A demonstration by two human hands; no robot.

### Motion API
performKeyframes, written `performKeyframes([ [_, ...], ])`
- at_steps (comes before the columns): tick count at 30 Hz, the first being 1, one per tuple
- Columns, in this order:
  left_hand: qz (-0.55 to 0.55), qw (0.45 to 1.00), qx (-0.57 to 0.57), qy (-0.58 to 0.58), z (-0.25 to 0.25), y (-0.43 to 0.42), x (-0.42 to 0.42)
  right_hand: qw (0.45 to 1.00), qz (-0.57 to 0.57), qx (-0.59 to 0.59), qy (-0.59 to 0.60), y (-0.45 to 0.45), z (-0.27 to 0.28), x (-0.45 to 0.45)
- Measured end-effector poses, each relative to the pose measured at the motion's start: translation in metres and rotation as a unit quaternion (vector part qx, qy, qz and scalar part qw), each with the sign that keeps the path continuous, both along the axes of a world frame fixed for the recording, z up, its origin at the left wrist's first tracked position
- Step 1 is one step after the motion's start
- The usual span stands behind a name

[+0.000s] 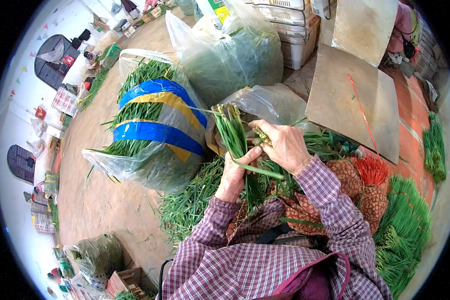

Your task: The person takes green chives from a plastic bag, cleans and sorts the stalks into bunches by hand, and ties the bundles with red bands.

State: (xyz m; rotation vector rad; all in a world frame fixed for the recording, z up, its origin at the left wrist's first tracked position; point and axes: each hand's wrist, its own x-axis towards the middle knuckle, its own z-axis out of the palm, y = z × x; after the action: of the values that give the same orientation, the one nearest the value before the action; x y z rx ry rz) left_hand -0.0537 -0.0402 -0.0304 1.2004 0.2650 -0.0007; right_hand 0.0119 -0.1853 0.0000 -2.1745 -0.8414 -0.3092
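My left hand is wrapped round a bunch of garlic chives, their pale cut ends pointing up and the leaves hanging below my fist. Close on its right, my right hand is closed, pinching a few chive stalks by their pale ends. One long leaf sticks out sideways under my fingers. Loose chives lie heaped on the floor below and to the left of my hands. The far ends of the stalks in my right hand are partly hidden.
A clear bag of chives banded with blue and yellow tape stands left. Behind it is a large full plastic bag. Boards stand at the right, above red net sacks, red ties and stacked green bundles.
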Motion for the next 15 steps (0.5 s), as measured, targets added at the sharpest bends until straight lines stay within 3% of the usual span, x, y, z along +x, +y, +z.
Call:
performKeyframes([
  [3,-0.012,0.999,-0.03,-0.008,-0.007,0.006,-0.003,0.998,0.034,-0.048,0.017,-0.005,0.002,0.0],
  [5,-0.002,0.999,0.045,-0.01,-0.007,0.009,-0.004,0.996,0.067,-0.047,0.023,-0.008,0.002,0.0],
  [7,-0.036,0.999,-0.005,0.012,-0.01,0.018,-0.008,0.997,0.079,-0.024,0.006,-0.015,-0.002,0.007],
  [10,-0.048,0.998,0.037,-0.003,-0.001,0.03,-0.013,0.996,-0.059,-0.067,0.012,-0.031,-0.016,0.028],
  [11,-0.061,0.996,-0.053,-0.022,-0.004,0.032,-0.017,0.997,-0.073,-0.013,-0.016,-0.033,-0.017,0.036],
  [13,-0.09,0.995,0.028,-0.009,-0.008,0.037,-0.017,0.997,-0.061,0.022,-0.046,-0.042,-0.018,0.04],
  [14,-0.074,0.996,-0.042,0.021,-0.007,0.031,-0.02,0.997,-0.062,0.022,-0.044,-0.04,-0.013,0.037],
  [15,-0.077,0.996,-0.042,0.023,-0.01,0.028,-0.02,0.995,-0.003,0.065,0.076,-0.034,-0.008,0.033],
])
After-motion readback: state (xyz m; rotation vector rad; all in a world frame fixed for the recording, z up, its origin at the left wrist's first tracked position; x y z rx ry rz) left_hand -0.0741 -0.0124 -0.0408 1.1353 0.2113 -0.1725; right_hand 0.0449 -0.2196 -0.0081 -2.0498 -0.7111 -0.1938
